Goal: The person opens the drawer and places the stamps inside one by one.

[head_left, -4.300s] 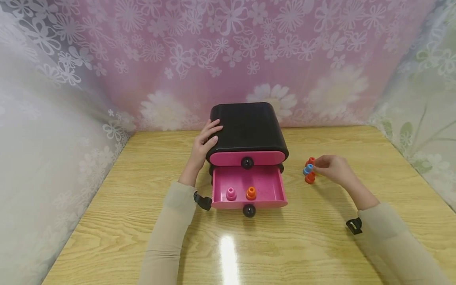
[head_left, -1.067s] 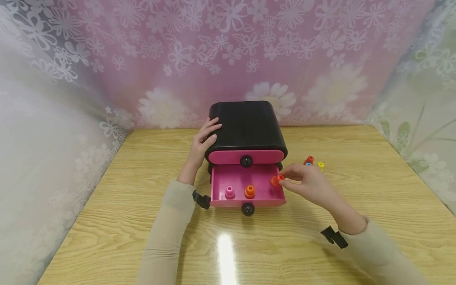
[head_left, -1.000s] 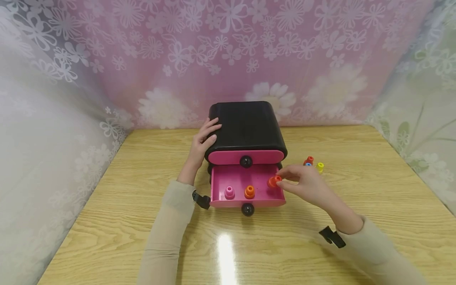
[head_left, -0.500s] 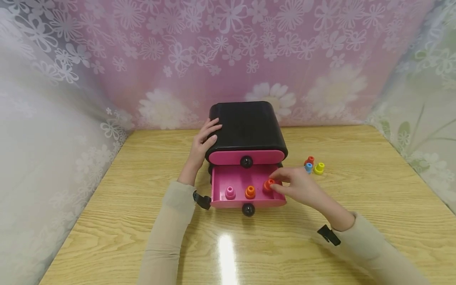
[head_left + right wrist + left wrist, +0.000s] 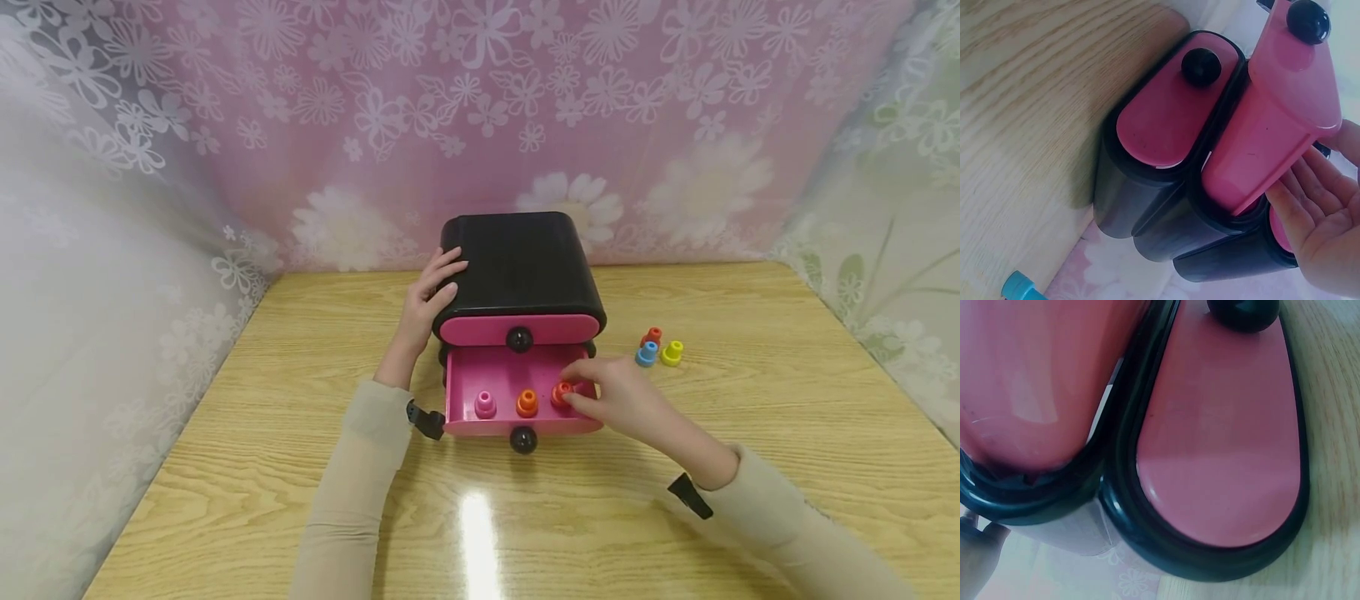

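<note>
A black cabinet with pink drawers stands on the table. Its middle drawer is pulled out. Against the cabinet's upper left side rests my left hand, fingers extended onto the top. My right hand reaches over the drawer's right wall, thumb and forefinger pinching a small red stepped plastic peg low inside it. Left of that peg, an orange peg and a pink peg stand upright in a row. In the right wrist view the hand shows beside the drawer, its peg hidden.
Right of the cabinet, a red peg, a blue peg and a yellow peg stand close together on the wooden table. Black round knobs jut from the drawer fronts, such as the open drawer's knob. Flowered cloth hangs behind.
My right hand has carried a red peg from the group at right into the drawer, lowering it leftward beside the orange one. My left hand has stayed on the cabinet.
</note>
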Motion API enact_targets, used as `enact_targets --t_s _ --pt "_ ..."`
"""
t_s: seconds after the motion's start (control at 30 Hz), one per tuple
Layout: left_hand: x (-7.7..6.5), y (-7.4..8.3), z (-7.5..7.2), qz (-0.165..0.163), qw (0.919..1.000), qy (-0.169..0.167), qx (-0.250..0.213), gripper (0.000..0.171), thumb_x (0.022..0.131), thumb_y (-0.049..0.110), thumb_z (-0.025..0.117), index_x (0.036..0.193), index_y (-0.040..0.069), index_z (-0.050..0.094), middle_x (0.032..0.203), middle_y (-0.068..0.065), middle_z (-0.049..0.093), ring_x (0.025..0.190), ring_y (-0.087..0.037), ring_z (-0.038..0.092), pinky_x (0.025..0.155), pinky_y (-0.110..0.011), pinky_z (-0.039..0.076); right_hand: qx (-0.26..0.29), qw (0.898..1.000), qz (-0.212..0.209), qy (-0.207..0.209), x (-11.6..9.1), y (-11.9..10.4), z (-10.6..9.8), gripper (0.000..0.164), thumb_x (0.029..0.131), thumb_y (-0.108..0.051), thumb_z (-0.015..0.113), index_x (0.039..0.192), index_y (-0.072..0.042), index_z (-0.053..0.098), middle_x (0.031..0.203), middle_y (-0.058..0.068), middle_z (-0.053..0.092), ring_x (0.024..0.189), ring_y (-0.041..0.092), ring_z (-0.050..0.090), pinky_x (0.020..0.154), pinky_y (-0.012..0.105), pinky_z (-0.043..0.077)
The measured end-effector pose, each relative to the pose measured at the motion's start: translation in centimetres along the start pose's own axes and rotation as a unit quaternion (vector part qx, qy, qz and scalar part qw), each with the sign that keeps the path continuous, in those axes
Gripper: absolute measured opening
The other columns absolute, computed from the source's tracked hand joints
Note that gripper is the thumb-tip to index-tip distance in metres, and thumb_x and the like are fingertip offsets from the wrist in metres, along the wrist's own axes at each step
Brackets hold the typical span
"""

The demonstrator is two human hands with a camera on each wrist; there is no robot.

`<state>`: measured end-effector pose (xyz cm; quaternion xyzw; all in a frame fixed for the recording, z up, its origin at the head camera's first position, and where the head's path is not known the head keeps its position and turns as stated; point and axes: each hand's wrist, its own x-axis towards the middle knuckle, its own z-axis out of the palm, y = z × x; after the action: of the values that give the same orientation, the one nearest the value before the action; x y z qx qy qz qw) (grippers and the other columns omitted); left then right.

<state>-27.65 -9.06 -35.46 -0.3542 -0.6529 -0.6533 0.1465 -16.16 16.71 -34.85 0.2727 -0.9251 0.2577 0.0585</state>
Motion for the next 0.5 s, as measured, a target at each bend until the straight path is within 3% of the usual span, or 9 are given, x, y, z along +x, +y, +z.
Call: enact_targets --t_s 0.17,0.5 --pt "-0.1 1.3 0.4 0.002 0.9999 0.000 0.011 0.036 0.082 -0.007 0.041 0.114 -0.022 0.044 0.131 -0.032 0.032 0.130 -0.040 0.007 0.105 -0.039 0.011 -0.014 1.000 0.000 -0.005 0.0 0.0 0.2 0.017 0.072 -0.014 0.072 0.087 -0.009 0.068 0.071 -0.007 0.060 0.061 0.012 0.049 0.052 0.022 0.041" --pt "0.0 1.4 0.4 0.000 1.0000 0.000 0.007 0.035 0.082 -0.008 0.040 0.114 -0.022 0.044 0.131 -0.032 0.031 0.130 -0.040 0.006 0.105 -0.040 0.010 -0.029 0.999 0.002 -0.015 -0.2 -0.1 0.5 0.015 0.072 -0.012 0.072 0.086 -0.008 0.067 0.072 -0.006 0.061 0.061 0.014 0.051 0.053 0.022 0.042"
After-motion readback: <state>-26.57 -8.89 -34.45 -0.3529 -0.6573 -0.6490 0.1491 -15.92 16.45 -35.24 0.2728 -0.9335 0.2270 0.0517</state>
